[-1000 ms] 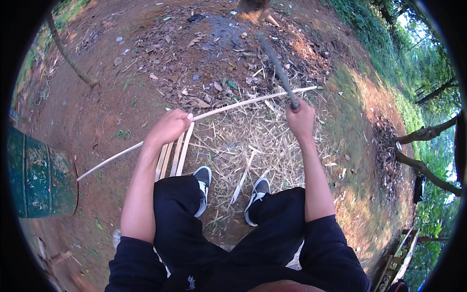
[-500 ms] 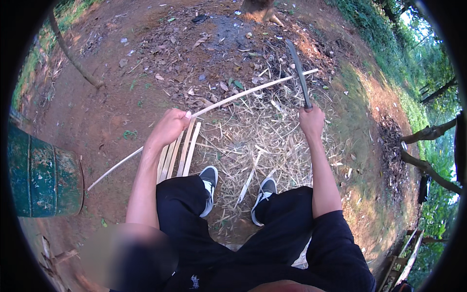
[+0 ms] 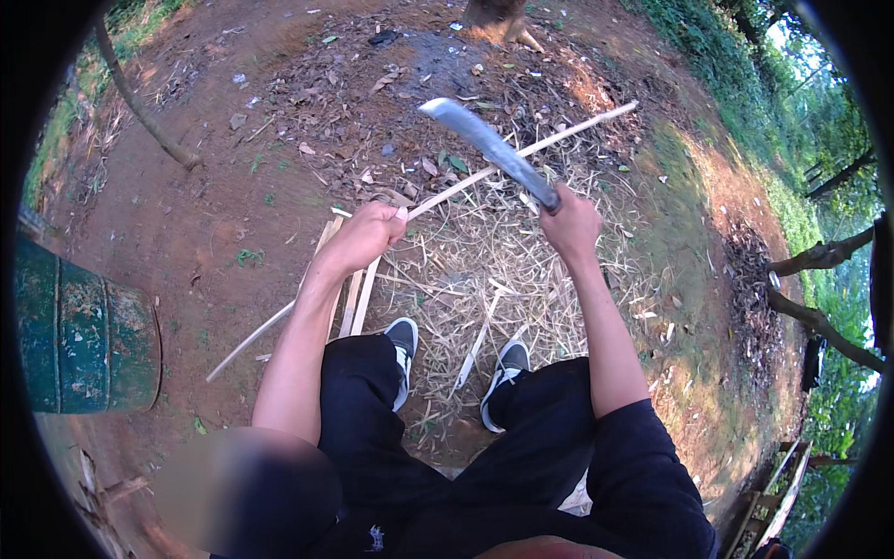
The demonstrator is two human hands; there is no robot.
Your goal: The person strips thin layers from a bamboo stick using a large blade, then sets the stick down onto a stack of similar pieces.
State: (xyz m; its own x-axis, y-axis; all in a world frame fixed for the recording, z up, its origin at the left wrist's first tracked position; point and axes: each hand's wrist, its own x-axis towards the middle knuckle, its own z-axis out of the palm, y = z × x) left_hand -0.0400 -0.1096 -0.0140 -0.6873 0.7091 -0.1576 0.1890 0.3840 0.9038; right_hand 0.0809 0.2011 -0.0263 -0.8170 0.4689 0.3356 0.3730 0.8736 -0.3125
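Note:
A long, thin pale strip of split wood or bamboo [image 3: 456, 189] slants across in front of me, its far end up to the right. My left hand [image 3: 371, 235] is closed round it near its middle, and its near end passes behind my left forearm. A machete [image 3: 484, 140] with a broad grey blade is in my right hand [image 3: 572, 224], closed on the handle, which the fist hides. The blade points up and left and crosses over the strip; whether it touches cannot be told. Several more pale strips [image 3: 365, 296] lie beside my left leg, partly covered by my forearm.
Thin shavings [image 3: 494, 256] cover the ground between and ahead of my shoes [image 3: 507, 368]. At the left stands a worn green drum [image 3: 84, 326]. A tree base [image 3: 498, 17] is at the far edge, a slim trunk [image 3: 140, 102] at far left, branches [image 3: 824, 256] at right.
The machete has swung from nearly upright to pointing left across the strip. My left hand has moved right with the strip, whose far end now reaches farther up and right.

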